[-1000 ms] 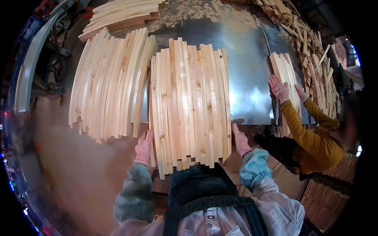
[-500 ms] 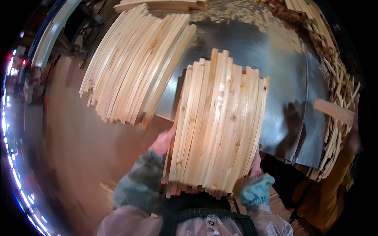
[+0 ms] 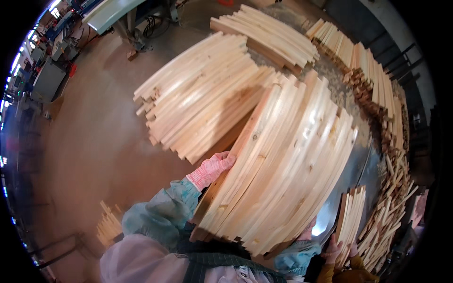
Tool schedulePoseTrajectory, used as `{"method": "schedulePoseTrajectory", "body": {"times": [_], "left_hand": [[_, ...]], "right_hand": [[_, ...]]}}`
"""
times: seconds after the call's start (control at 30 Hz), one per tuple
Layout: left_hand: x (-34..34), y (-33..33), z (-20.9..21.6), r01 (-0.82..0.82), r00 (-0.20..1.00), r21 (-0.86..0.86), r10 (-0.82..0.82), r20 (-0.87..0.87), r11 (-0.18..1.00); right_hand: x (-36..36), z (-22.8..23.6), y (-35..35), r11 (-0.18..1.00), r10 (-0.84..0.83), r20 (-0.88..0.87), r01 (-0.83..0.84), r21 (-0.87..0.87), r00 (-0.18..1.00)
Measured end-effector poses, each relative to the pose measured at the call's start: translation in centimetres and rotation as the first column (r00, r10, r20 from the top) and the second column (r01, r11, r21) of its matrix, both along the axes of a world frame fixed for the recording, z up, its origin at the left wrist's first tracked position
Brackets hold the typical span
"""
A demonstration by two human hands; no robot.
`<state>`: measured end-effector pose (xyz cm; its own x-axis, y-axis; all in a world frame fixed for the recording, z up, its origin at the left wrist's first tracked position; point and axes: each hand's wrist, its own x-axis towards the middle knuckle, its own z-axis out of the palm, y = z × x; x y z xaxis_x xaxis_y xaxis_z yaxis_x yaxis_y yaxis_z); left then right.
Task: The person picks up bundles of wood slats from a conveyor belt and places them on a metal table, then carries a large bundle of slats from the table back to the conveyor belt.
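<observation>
A wide bundle of pale wooden strips (image 3: 288, 165) is squeezed between my two hands, in front of my body. My left hand (image 3: 214, 169), in a pink-and-white knit glove, presses the bundle's left side with its fingers closed against the outer strip. On the opposite side, near the lower end, my right hand (image 3: 308, 231) grips the bundle; most of it is hidden beneath the strips. Just left of the bundle's far end lies a stack of similar strips (image 3: 203, 89), with the two almost meeting or overlapping there.
Another strip stack (image 3: 264, 35) lies farther back on the metal tabletop (image 3: 356, 162). Loose strips (image 3: 387, 203) are heaped along the right side, with more stacks (image 3: 337, 42) behind. At the lower right, a co-worker's hands (image 3: 334, 250) hold a small bundle (image 3: 349, 214).
My view has turned, and the bundle now slants to the upper right, its far end closer to the left stack. The co-worker's hands now hold a small bundle instead of a single piece.
</observation>
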<state>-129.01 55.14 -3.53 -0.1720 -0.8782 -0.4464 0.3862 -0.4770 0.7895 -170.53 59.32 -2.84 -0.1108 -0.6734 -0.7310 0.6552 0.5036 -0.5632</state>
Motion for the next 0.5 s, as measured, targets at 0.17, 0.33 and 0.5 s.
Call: {"method": "schedulePoseTrajectory", "body": {"times": [0.17, 0.33, 0.5], "left_hand": [[7.5, -4.4, 2.0, -0.326, 0.941, -0.182, 0.3, -0.157, 0.928], [12.9, -5.8, 0.0, -0.608, 0.789, -0.216, 0.551, -0.274, 0.764], [11.8, -6.1, 2.3, -0.809, 0.587, -0.188, 0.777, -0.227, 0.556]], "right_hand": [[8.3, 5.8, -14.6, 0.93, 0.364, -0.024, -0.365, -0.046, 0.931], [16.2, 2.8, -31.4, 0.407, 0.528, -0.738, -0.888, -0.214, 0.42], [23.6, 1.2, -46.0, 0.082, 0.621, -0.78, -0.996, -0.031, 0.076]]}}
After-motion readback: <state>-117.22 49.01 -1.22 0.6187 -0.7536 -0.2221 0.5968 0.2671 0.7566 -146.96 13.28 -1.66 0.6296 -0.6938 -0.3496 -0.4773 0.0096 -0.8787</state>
